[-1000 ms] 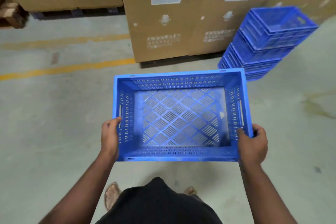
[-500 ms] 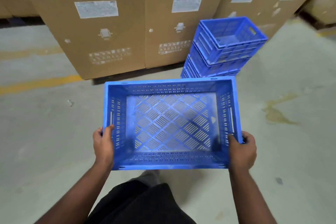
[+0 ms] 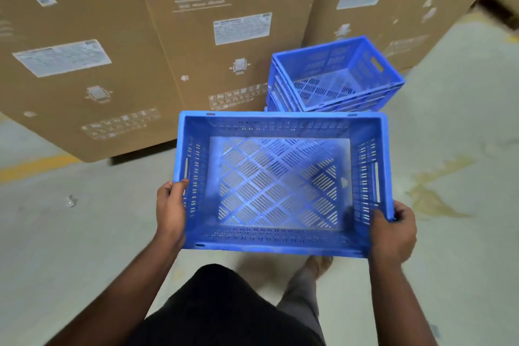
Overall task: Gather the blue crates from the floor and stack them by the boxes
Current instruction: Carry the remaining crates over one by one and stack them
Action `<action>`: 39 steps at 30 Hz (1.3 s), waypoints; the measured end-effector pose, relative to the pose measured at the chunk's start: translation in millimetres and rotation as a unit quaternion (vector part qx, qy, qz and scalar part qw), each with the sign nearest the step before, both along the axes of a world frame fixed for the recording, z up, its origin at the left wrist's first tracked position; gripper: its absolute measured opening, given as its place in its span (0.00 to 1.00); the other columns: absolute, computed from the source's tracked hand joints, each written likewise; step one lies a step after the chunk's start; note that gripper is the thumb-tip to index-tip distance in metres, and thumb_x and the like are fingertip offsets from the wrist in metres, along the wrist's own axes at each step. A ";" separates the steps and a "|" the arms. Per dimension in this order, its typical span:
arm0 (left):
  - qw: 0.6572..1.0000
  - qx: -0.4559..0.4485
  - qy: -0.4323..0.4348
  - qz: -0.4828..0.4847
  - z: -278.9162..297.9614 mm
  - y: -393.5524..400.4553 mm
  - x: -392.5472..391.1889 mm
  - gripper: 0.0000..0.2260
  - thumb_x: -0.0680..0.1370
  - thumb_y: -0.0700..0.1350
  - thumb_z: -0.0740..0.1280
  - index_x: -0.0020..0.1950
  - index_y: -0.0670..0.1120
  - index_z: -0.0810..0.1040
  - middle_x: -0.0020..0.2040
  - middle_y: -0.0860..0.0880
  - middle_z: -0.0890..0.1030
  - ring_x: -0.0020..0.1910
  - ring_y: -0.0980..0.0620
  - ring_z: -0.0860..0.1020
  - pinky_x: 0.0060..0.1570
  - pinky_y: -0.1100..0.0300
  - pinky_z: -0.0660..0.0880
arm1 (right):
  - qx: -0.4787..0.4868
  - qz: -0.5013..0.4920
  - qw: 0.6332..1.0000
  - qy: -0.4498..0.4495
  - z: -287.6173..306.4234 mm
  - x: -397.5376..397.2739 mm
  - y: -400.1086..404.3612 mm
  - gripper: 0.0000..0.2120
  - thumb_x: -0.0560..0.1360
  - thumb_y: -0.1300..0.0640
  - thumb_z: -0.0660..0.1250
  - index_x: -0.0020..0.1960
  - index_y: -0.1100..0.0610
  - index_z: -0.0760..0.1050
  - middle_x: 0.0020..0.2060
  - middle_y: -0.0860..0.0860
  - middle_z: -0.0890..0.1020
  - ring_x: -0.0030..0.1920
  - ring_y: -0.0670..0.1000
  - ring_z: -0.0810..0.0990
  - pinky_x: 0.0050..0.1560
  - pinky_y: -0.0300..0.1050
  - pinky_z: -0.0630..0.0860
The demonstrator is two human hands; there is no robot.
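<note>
I carry an empty blue crate [image 3: 280, 126] with a slotted, lattice floor, held level in front of my waist. My left hand [image 3: 170, 208] grips its left wall near the handle slot. My right hand [image 3: 393, 236] grips the near right corner. Just beyond the carried crate's far rim stands a stack of blue crates [image 3: 334, 76] on the floor, set against tall brown cardboard boxes [image 3: 193, 45] marked "WASHING MACHINE". The lower part of the stack is hidden behind the crate I hold.
More cardboard boxes [image 3: 393, 0] line the wall to the right. A yellow floor line [image 3: 33, 168] runs at the left. A brownish stain [image 3: 438, 194] marks the grey concrete floor at the right. A small scrap [image 3: 70, 201] lies on the left floor.
I have walked toward the boxes with the crate. The stack and boxes have grown larger and shifted toward the centre of view, now just past the crate's far rim. Both hands keep their grip.
</note>
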State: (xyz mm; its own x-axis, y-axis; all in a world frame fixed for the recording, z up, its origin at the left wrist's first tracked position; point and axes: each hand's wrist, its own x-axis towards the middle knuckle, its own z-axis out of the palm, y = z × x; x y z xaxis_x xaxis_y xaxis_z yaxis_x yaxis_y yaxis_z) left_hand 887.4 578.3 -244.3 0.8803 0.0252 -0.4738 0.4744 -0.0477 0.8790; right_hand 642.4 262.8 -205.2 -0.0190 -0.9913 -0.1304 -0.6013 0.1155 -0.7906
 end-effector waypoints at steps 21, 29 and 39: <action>0.985 0.031 -0.161 0.048 67.2 -430.9 134.7 0.26 0.77 0.34 0.68 0.75 0.47 0.73 0.66 0.51 0.81 0.64 0.50 0.80 0.67 0.46 0.75 | -0.068 0.163 0.984 -0.037 66.1 244.5 -528.8 0.13 0.73 0.50 0.72 0.55 0.52 0.79 0.47 0.49 0.82 0.50 0.58 0.81 0.51 0.49 0.73; 0.981 0.091 -0.166 0.051 44.9 -528.9 231.6 0.21 0.80 0.30 0.63 0.72 0.41 0.74 0.66 0.49 0.80 0.62 0.52 0.79 0.69 0.48 0.74 | -0.051 0.197 0.979 -0.006 44.6 338.3 -616.6 0.12 0.75 0.51 0.71 0.57 0.54 0.78 0.51 0.55 0.83 0.53 0.61 0.81 0.53 0.51 0.73; 0.939 0.313 -0.142 -0.027 32.2 -538.0 268.9 0.24 0.76 0.43 0.68 0.72 0.48 0.74 0.64 0.47 0.83 0.61 0.47 0.81 0.64 0.47 0.76 | -0.060 0.429 0.875 0.217 27.8 413.7 -678.0 0.25 0.80 0.47 0.57 0.76 0.49 0.68 0.61 0.66 0.81 0.58 0.69 0.79 0.58 0.59 0.75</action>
